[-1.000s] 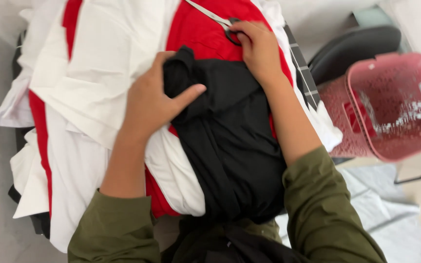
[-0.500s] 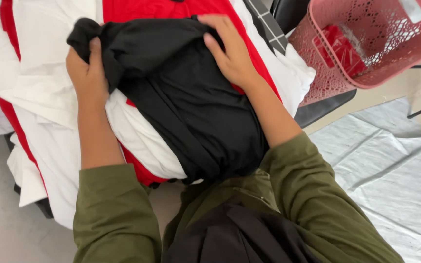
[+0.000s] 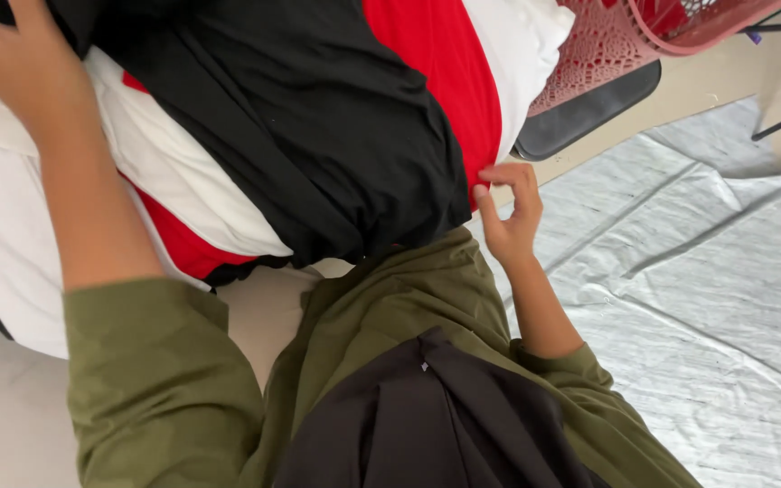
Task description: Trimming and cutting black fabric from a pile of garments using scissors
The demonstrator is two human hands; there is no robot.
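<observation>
A black garment (image 3: 318, 136) lies spread over a pile of red cloth (image 3: 445, 81) and white cloth (image 3: 201, 190) on a surface in front of me. My left hand (image 3: 11, 63) rests at the upper left on the black and white cloth, fingers spread, partly cut off by the frame edge. My right hand (image 3: 510, 212) hangs beside the lower right edge of the black garment, fingers loosely curled, holding nothing. Olive sleeves cover both my forearms.
A pink perforated plastic basket (image 3: 625, 36) sits on a dark chair seat (image 3: 589, 113) at the upper right. A crumpled pale grey sheet (image 3: 680, 289) covers the floor on the right. Dark fabric (image 3: 427, 425) lies on my lap.
The view has tilted down and to the right. My right hand has come off the black garment and dropped to its lower right edge. My left hand stays near the garment's top left.
</observation>
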